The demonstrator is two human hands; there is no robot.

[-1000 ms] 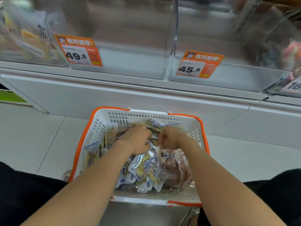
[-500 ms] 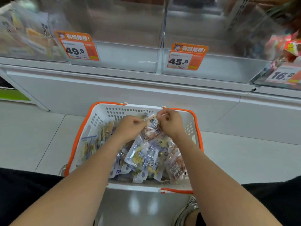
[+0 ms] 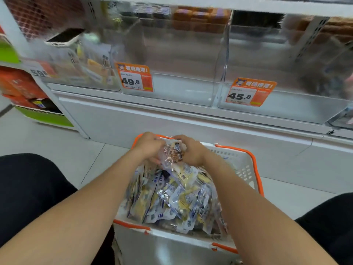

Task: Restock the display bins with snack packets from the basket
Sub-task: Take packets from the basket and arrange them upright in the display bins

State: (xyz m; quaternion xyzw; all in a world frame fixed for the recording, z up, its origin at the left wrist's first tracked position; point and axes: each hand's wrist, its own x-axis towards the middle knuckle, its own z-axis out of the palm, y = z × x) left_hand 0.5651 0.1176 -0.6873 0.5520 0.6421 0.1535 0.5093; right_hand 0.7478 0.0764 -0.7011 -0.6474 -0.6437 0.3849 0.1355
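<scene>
Orange-rimmed white basket [image 3: 246,165] is sitting on the floor right in front of the shelf, and it's carrying a big heap of snack packets [image 3: 172,199], mostly clear and blue with yellow stuff inside. Both hands are working at the far end of the basket. The left hand [image 3: 150,146] and the right hand [image 3: 193,150] are each curling their fingers round a clump of packets [image 3: 174,153] between them, right over the heap. It's blurry there, so I can't tell how many packets are in that clump. Up on the shelf, the clear display bin tagged 49.8 [image 3: 181,88] and the one tagged 45.8 [image 3: 286,108] are sitting side by side beyond the basket. A phone [image 3: 65,37] is lying on top of the stocked bin [image 3: 82,73] further left.
</scene>
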